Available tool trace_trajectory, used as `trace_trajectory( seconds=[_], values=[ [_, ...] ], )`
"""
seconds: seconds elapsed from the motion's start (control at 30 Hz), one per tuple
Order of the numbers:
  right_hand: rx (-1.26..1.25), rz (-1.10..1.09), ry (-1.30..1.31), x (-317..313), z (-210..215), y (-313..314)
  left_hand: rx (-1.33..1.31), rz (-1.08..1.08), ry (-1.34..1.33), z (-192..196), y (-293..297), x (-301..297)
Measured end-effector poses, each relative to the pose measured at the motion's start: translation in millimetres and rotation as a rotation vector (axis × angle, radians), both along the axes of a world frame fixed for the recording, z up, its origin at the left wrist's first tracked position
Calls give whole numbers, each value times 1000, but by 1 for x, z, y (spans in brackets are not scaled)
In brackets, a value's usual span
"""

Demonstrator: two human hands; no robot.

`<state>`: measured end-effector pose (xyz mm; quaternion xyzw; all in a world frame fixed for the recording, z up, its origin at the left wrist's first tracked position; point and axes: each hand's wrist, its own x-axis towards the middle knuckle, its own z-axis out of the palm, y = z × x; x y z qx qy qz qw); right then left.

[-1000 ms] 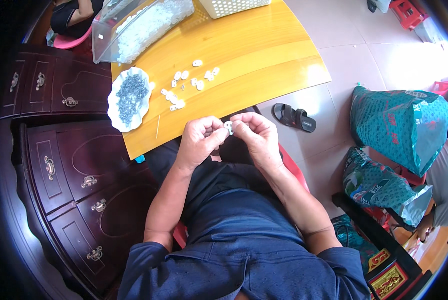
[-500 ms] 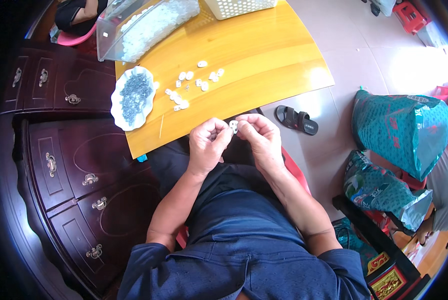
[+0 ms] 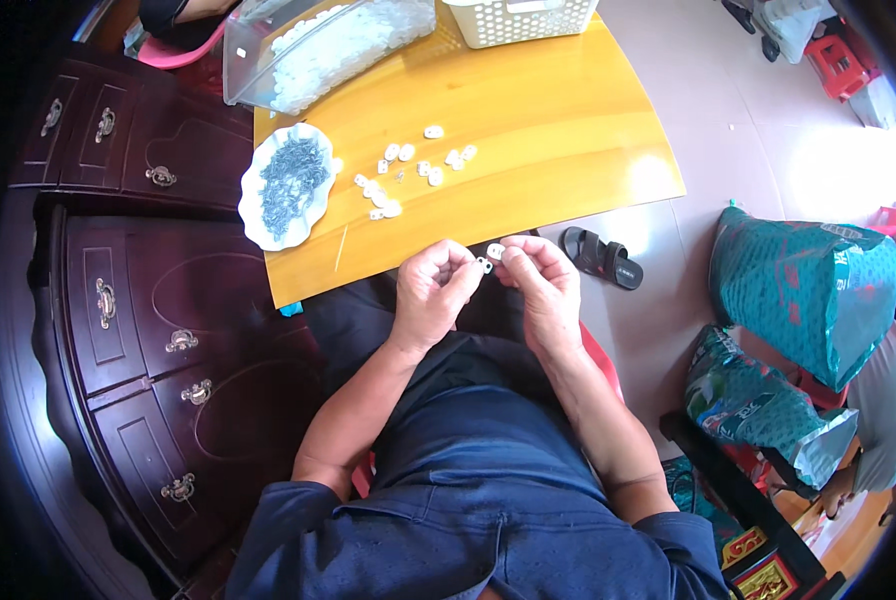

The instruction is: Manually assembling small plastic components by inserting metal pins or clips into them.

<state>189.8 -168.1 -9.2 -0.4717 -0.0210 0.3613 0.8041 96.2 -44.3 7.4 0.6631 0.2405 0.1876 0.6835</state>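
My left hand (image 3: 433,295) and my right hand (image 3: 540,285) meet over my lap, just below the near edge of the yellow wooden table (image 3: 568,130). My right fingertips pinch a small white plastic piece (image 3: 495,251). My left fingertips hold a tiny metal part (image 3: 484,265) against it. Several more white pieces (image 3: 408,170) lie scattered on the table beyond my hands. A white scalloped dish (image 3: 286,185) of small grey metal parts sits at the table's left edge.
A clear plastic bin (image 3: 328,45) of white pieces and a white basket (image 3: 523,20) stand at the table's far side. A dark wooden drawer cabinet (image 3: 158,330) is on my left. A black sandal (image 3: 600,257) and green sacks (image 3: 803,290) lie on the floor to the right.
Both hands stay together at the table edge, the fingers working the small white piece; they have shifted only slightly. The camera view has drifted a little.
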Motion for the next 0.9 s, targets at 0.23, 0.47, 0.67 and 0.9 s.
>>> trace_trajectory(
  seconds=[0.23,0.47,0.67,0.9],
  values=[
    [-38,22,73,0,2,3,183,54,39,7,28,-5],
    [-40,110,112,-4,-1,2,688,109,186,5,54,-6],
    [32,190,275,-3,-6,-1,792,214,202,17,65,-17],
    [142,208,588,4,-14,-4,993,318,380,17,106,-69]
  ],
)
